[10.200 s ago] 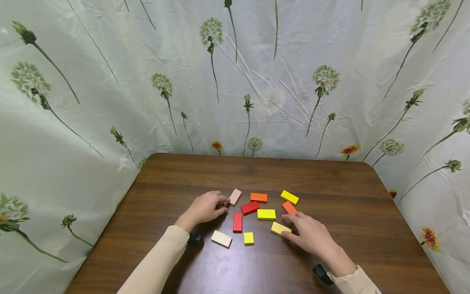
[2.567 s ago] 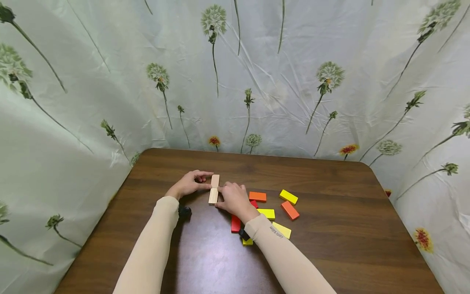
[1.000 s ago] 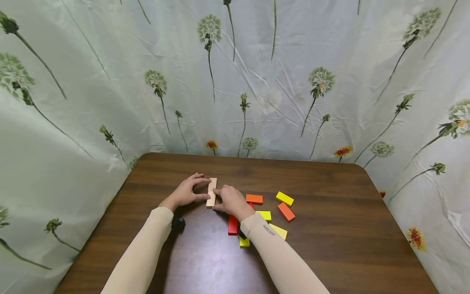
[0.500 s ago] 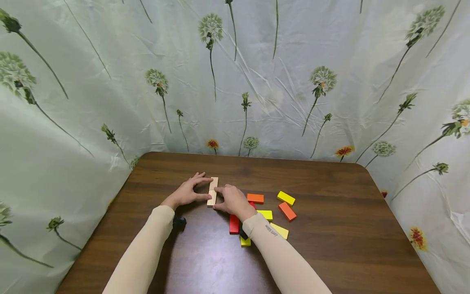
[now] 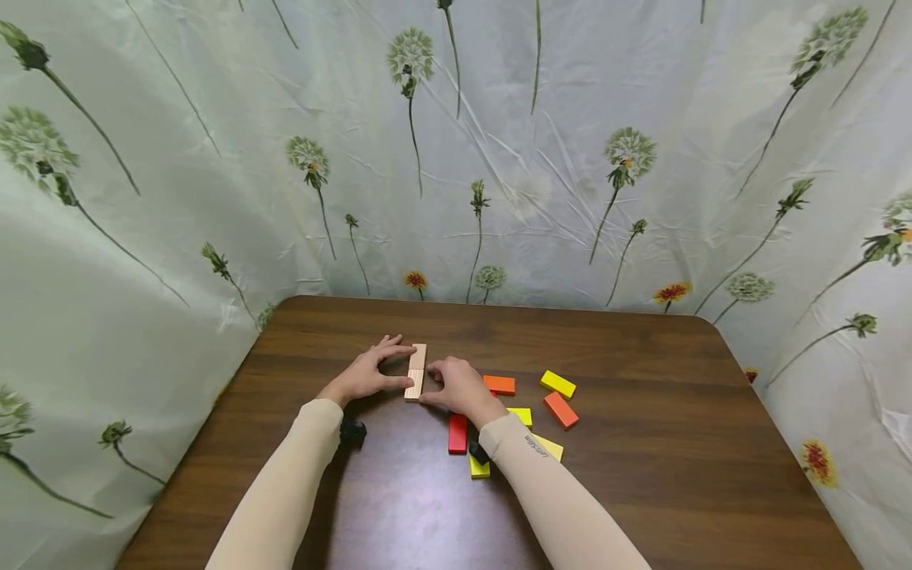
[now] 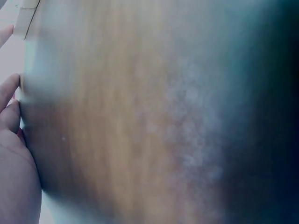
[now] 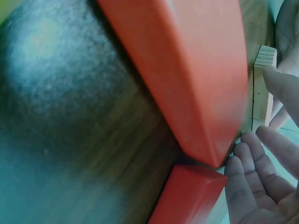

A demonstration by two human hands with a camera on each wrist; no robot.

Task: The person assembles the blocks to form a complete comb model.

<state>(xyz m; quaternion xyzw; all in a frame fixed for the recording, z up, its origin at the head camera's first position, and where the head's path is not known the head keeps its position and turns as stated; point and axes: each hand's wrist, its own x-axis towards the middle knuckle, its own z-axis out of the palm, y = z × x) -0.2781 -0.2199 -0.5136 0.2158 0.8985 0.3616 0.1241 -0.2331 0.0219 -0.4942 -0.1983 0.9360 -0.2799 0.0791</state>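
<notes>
Two pale wooden blocks lie end to end in a line on the table, a plain far one (image 5: 418,355) and a striped near one (image 5: 414,391). Along their left side, my left hand (image 5: 366,375) has its index finger at the far block and its thumb at the near one. My right hand (image 5: 465,391) is on the right side, thumb at the near block's lower end, index fingertip beside the seam. In the right wrist view its thumb (image 7: 280,86) meets the block's end while the other fingers lie loosely bent. The left wrist view is mostly blurred tabletop.
Right of the right hand lie an orange block (image 5: 499,385), a yellow block (image 5: 558,385) and a red-orange block (image 5: 561,410). Under the right forearm, a red block (image 5: 457,434), a pale yellow block (image 5: 550,448) and a small yellow block (image 5: 480,469) are partly covered.
Since ten seconds ago the two wooden blocks have come together, end to end, at the left. In the last half second the right index finger has shifted slightly right, off the blocks' edge.
</notes>
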